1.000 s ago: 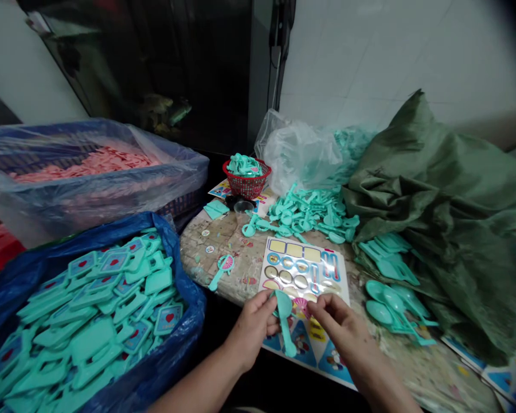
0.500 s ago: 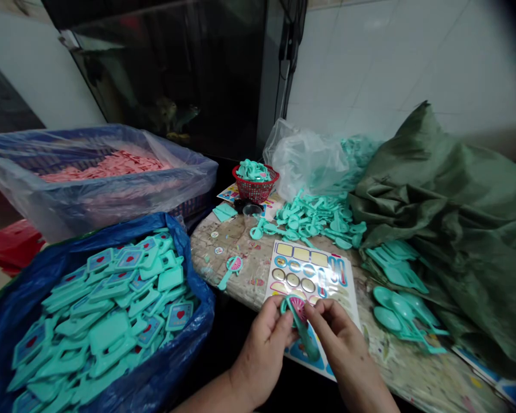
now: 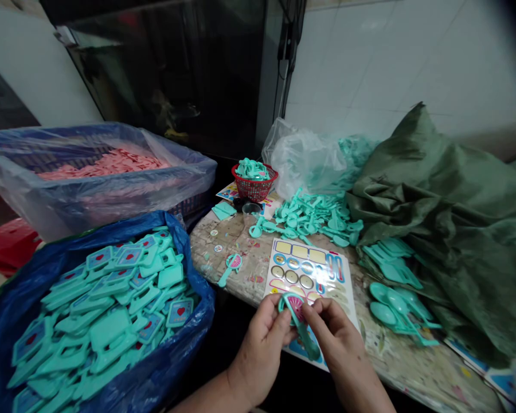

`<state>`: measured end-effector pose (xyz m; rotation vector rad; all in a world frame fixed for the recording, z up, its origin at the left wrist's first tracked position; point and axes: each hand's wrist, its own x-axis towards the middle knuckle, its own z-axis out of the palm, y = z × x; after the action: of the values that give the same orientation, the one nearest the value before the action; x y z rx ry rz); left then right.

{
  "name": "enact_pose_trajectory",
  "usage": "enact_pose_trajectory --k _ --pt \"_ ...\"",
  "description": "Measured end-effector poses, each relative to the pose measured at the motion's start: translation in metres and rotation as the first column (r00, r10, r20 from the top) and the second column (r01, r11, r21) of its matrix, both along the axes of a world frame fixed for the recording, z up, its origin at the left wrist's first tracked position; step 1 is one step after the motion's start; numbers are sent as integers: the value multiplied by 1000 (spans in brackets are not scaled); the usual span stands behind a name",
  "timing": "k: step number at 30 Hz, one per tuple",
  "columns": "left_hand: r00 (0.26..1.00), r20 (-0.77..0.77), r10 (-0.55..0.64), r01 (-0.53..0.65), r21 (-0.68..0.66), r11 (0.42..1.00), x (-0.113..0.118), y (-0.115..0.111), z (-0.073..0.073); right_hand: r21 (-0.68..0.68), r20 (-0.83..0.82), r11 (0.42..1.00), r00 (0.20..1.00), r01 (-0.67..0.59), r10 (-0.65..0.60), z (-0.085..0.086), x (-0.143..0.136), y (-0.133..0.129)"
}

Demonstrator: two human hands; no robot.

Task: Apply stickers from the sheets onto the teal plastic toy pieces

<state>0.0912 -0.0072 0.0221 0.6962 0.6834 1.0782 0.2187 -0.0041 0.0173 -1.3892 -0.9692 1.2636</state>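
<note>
Over the table [image 3: 413, 367], left hand [image 3: 262, 344] pinches teal toy [image 3: 303, 332], right hand [image 3: 337, 332] pressing on pink sticker [image 3: 296, 306], earlier alongside.

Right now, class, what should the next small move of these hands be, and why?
Probably, the right hand should smooth the pink sticker down: its fingertips are at the sticker's edge, the sticker lies over the teal piece's round head, and the left hand holds that piece.

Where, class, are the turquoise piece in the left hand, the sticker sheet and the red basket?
Turquoise piece [image 3: 303, 332], head view: on its handle.
Sticker sheet [image 3: 313, 274], head view: on its printed face.
Red basket [image 3: 254, 190], head view: on its front wall.
</note>
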Motion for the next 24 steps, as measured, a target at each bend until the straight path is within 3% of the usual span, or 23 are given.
enact_pose_trajectory --k 9,13,19,24 --pt "1000 -29 6 -5 14 1000 0 -2 1 39 23 999 1000 4 -5 -2 -2 -1" --pt "993 -107 47 -44 30 999 1 -1 -1 83 198 997 980 -6 -10 -6 -2 -2" --pt "921 -357 154 -136 73 988 0 -2 -14 66 642 988 764 -136 63 -13 6 -7" --pt "906 -411 102 -59 117 991 -12 -4 -15 16 758 989 647 -148 85 -25 20 -10"
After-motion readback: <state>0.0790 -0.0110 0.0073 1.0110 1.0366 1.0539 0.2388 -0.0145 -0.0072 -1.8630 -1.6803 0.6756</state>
